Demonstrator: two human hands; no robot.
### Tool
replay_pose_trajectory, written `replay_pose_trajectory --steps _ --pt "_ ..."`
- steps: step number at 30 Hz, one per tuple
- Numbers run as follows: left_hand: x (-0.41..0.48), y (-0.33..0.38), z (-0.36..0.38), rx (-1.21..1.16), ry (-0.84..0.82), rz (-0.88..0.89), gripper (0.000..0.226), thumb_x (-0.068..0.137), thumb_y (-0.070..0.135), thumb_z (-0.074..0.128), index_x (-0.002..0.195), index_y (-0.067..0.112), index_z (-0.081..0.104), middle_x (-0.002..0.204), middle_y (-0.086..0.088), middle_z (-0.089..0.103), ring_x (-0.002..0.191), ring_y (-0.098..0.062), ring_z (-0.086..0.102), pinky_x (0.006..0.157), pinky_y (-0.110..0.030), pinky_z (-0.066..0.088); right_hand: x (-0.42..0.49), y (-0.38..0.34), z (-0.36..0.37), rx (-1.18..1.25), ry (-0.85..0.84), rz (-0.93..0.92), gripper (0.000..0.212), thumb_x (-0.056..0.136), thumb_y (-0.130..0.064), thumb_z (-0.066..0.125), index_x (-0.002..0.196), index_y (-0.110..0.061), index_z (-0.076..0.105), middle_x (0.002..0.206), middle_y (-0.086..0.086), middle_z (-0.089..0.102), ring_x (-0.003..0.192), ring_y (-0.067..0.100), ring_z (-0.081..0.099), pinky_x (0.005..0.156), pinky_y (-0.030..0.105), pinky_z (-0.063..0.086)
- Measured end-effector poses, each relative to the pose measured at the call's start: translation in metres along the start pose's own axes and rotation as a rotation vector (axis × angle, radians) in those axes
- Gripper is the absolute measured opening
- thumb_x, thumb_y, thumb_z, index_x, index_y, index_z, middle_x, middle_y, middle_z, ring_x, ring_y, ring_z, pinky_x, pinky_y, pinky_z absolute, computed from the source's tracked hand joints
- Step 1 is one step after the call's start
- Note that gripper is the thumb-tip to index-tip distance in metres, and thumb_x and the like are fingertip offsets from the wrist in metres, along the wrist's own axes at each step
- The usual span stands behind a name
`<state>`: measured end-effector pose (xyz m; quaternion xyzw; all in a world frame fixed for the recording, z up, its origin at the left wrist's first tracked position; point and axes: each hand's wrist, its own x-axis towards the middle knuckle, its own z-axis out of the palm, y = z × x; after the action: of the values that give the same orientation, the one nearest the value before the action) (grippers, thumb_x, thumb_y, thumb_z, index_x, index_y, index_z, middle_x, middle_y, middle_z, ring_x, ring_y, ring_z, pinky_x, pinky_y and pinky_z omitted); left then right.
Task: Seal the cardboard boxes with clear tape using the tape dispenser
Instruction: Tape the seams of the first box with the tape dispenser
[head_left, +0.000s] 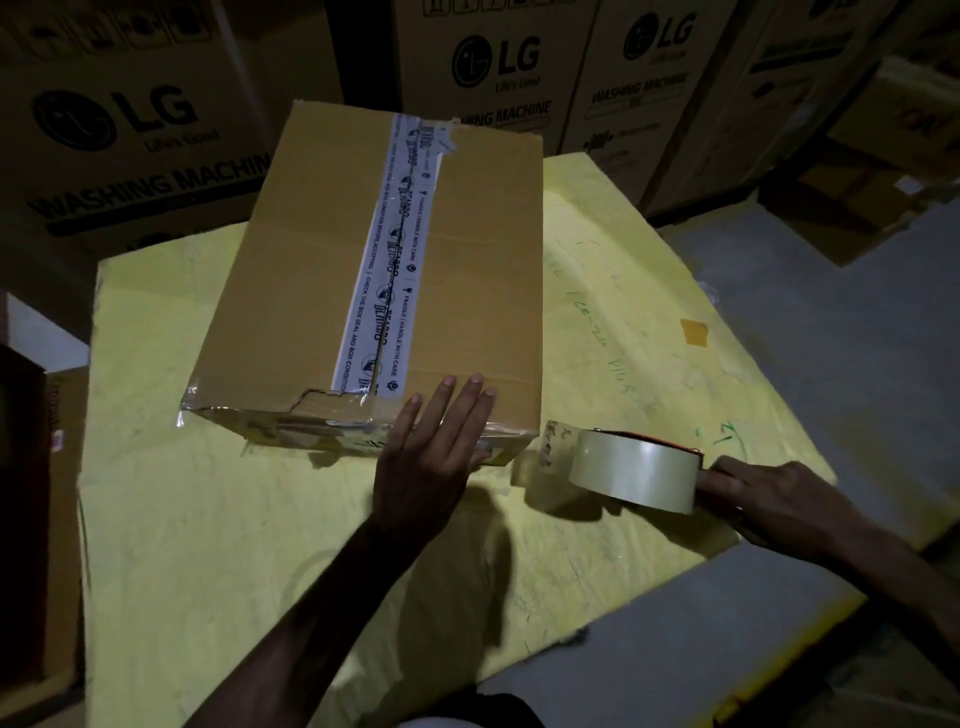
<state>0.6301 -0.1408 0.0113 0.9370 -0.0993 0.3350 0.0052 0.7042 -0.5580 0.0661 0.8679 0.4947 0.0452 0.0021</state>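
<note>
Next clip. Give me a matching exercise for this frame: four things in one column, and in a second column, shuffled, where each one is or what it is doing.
Column one
1. left hand
2. right hand
3. cardboard box
4. washing machine cartons

Column two
A. stacked behind the yellow sheet
B. grips the tape dispenser
C. lies on the yellow sheet, printed tape along its top seam
D. rests flat on the cardboard box's near edge

Pairs: 1-D, 2-B, 3-C, 4-A
</note>
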Motion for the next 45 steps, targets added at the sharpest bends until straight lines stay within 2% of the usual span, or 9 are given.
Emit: replay_pose_trajectory --steps 12,15,21,25,27,32,38,42,45 --pt "-0.004 0.016 0.001 -0.081 0.107 -0.117 0.073 0.086 0.028 0.085 0.15 0.016 0.052 0.159 -0.003 0.046 0.148 -0.025 0.043 0.117 -0.046 0.037 0.027 -0.106 0.05 0.649 0.065 0.433 0.041 0.099 -0.06 0.053 0.13 -0.036 0.041 0.082 -0.02 0.068 0.068 0.005 0.066 0.058 0.003 0.04" --pt "-0.007 0.012 0.0 -0.07 0.082 -0.092 0.072 0.087 0.028 0.084 0.151 0.018 0.052 0.16 -0.004 0.045 0.147 -0.027 0.045 0.118 -0.046 0.035 0.021 -0.139 0.06 0.845 0.073 0.626 0.041 0.098 -0.047 0.062 0.128 -0.048 0.035 0.055 -0.013 0.054 0.046 0.007 0.054 0.046 0.018 0.035" --pt "-0.002 0.014 -0.002 0.009 -0.027 -0.084 0.071 0.098 0.039 0.072 0.158 0.023 0.039 0.164 -0.003 0.038 0.149 -0.027 0.038 0.122 -0.046 0.025 0.025 -0.162 0.058 1.328 0.179 0.919 0.046 0.102 -0.028 0.062 0.141 -0.037 0.038 0.054 0.013 0.056 0.04 0.028 0.047 0.044 0.034 0.04" --pt "0.0 0.01 -0.018 -0.045 -0.117 -0.071 0.078 0.093 0.04 0.075 0.159 0.019 0.038 0.166 -0.006 0.035 0.151 -0.03 0.036 0.121 -0.049 0.026 0.032 -0.163 0.07 1.588 0.217 1.117 0.05 0.095 -0.051 0.067 0.132 -0.026 0.045 0.076 0.025 0.065 0.047 0.03 0.056 0.05 0.044 0.048" --pt "0.004 0.0 -0.035 -0.104 -0.202 -0.059 0.087 0.092 0.06 0.068 0.16 0.016 0.036 0.167 -0.008 0.032 0.153 -0.03 0.034 0.121 -0.051 0.027 0.032 -0.17 0.074 1.396 0.196 1.166 0.037 0.094 -0.058 0.064 0.122 -0.037 0.053 0.08 0.016 0.071 0.056 0.032 0.065 0.054 0.047 0.053" --pt "0.005 -0.06 -0.115 -0.335 0.025 -0.418 0.083 0.093 0.064 0.057 0.151 0.006 0.047 0.152 -0.016 0.052 0.14 -0.033 0.049 0.115 -0.051 0.037 0.053 -0.189 0.053 0.58 0.665 1.346 0.026 0.097 -0.041 0.068 0.114 -0.021 0.068 0.108 0.0 0.069 0.1 0.022 0.067 0.079 0.035 0.052" --pt "-0.06 -0.24 -0.101 -0.973 0.277 -1.215 0.06 0.101 0.067 0.045 0.149 0.032 0.052 0.147 0.01 0.059 0.136 -0.009 0.054 0.119 -0.046 0.035 0.162 -0.201 0.016 1.305 0.918 1.163 0.037 0.108 -0.012 0.047 0.142 -0.02 0.061 0.138 -0.014 0.063 0.13 -0.001 0.055 0.106 0.021 0.045" --pt "-0.065 -0.221 -0.092 -1.328 0.237 -1.367 0.042 0.109 0.032 0.043 0.148 0.023 0.052 0.145 0.006 0.062 0.135 -0.011 0.056 0.117 -0.037 0.038 0.199 -0.215 0.03 1.406 0.869 1.164 0.048 0.106 0.0 0.041 0.147 -0.02 0.055 0.138 -0.022 0.06 0.131 -0.006 0.053 0.12 0.037 0.038" --pt "-0.057 -0.169 -0.085 -1.391 0.225 -1.377 0.043 0.111 0.04 0.033 0.148 0.028 0.05 0.153 0.006 0.053 0.132 -0.001 0.053 0.114 -0.027 0.036 0.21 -0.243 0.036 1.293 0.872 1.127 0.05 0.107 -0.011 0.042 0.156 -0.022 0.041 0.131 -0.024 0.058 0.122 -0.009 0.053 0.118 0.03 0.035"
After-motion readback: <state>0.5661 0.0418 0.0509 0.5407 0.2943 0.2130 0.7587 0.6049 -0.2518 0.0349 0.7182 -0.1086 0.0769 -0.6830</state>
